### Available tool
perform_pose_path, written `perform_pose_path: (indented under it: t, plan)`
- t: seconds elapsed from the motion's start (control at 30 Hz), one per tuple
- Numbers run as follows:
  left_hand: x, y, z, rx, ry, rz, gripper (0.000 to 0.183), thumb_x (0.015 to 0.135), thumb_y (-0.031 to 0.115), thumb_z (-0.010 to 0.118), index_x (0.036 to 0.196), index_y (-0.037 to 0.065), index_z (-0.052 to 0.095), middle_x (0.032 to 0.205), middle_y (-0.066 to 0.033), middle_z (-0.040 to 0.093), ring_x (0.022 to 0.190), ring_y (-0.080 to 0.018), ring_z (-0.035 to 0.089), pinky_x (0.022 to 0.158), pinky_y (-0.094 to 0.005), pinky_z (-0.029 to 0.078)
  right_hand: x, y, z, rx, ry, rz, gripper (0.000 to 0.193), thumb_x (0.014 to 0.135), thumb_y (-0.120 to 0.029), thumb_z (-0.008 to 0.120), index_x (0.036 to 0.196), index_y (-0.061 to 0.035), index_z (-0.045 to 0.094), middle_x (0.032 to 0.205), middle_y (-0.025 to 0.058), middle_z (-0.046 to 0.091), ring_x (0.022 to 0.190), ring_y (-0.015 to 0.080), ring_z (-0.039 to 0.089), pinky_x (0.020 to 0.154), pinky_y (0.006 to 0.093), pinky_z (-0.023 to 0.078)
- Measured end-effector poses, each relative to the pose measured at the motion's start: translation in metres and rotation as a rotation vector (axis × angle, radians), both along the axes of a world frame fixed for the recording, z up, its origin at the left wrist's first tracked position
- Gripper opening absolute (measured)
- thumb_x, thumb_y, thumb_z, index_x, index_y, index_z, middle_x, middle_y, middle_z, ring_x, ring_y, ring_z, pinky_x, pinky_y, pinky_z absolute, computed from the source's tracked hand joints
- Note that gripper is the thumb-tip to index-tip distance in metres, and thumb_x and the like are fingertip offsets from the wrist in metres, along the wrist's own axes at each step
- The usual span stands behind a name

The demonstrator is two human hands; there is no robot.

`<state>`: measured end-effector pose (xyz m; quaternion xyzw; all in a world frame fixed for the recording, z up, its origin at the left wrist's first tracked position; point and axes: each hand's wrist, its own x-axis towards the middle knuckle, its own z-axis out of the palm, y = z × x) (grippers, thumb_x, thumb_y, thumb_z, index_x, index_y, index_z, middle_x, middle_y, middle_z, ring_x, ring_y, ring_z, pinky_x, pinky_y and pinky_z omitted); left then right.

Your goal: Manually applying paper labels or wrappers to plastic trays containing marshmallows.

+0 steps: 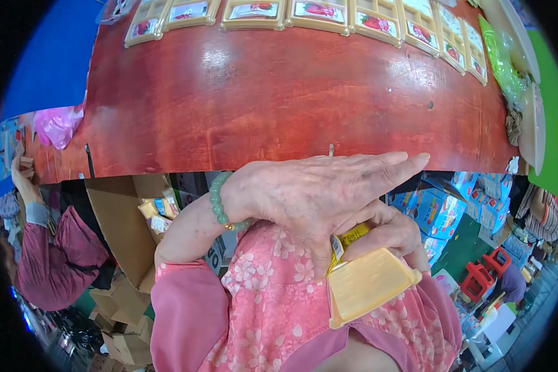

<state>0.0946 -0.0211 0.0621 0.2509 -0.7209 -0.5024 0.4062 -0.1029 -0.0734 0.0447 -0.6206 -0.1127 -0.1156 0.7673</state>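
Note:
In front of my pink flowered smock, just off the table's near edge, my right hand (394, 234) grips a pale yellow plastic tray (372, 286), tilted. A small bright-yellow packet (352, 237) shows between the hand and the tray; part of it is covered. Across the top lies my left hand (328, 195), green beads at its wrist. Its fingers stretch out to the right, and the thumb reaches down beside the packet. Whether the left palm presses on anything is hidden.
Pale yellow trays (254, 13) with strawberry-picture packets line the far side of the red table (279, 99). An open cardboard box (121, 217) holding small packets stands below at left. Blue cartons (437, 211) are stacked at right. At far left a co-worker's hand (22, 170) reaches up.

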Motion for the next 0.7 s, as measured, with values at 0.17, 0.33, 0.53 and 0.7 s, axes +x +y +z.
perform_pose_path:
  t: [0.17, 0.33, 0.53, 0.7]
  plan:
    - [0.007, -0.007, 0.007, 0.036, -0.020, -0.026, 0.148, 0.033, 0.034, 0.091, 0.145, 0.000, 0.000, 0.142, -0.0280, 0.028, 0.135, -0.0371, 0.026, 0.108, -0.0407, 0.029, 0.009, -0.003, 0.014, 0.007, 0.014, 0.022, 0.025, 0.086, -0.017, 0.065, 0.105, -0.0012, 0.064, 0.118, 0.0214, 0.051, 0.104, 0.0320, 0.053, 0.085, 0.0386, 0.046]
    - [0.013, -0.004, 0.022, 0.166, -0.122, -0.079, 0.148, 0.033, 0.029, 0.092, 0.144, -0.002, 0.000, 0.140, -0.0267, 0.034, 0.127, -0.0352, 0.040, 0.100, -0.0395, 0.039, 0.020, 0.005, 0.039, -0.230, 0.123, -0.207, 0.014, 0.081, -0.010, 0.067, 0.091, -0.0018, 0.061, 0.092, 0.0137, 0.058, 0.085, 0.0282, 0.057, 0.079, 0.0381, 0.047]
    - [0.009, -0.003, 0.015, 0.205, -0.250, -0.049, 0.147, 0.035, 0.029, 0.091, 0.144, -0.003, -0.002, 0.133, -0.0245, 0.043, 0.122, -0.0357, 0.045, 0.097, -0.0377, 0.040, 0.035, 0.019, 0.025, -0.056, -0.052, -0.260, 0.013, 0.080, -0.009, 0.067, 0.088, -0.0027, 0.058, 0.088, 0.0123, 0.057, 0.081, 0.0269, 0.056, 0.078, 0.0376, 0.047]
    - [-0.006, 0.004, 0.010, 0.182, -0.135, 0.022, 0.149, 0.032, 0.030, 0.092, 0.145, -0.002, -0.001, 0.135, -0.0259, 0.042, 0.124, -0.0359, 0.043, 0.100, -0.0381, 0.038, 0.031, 0.030, 0.011, 0.188, -0.131, -0.231, 0.014, 0.079, -0.009, 0.068, 0.084, -0.0037, 0.056, 0.085, 0.0109, 0.055, 0.078, 0.0255, 0.055, 0.076, 0.0370, 0.047]
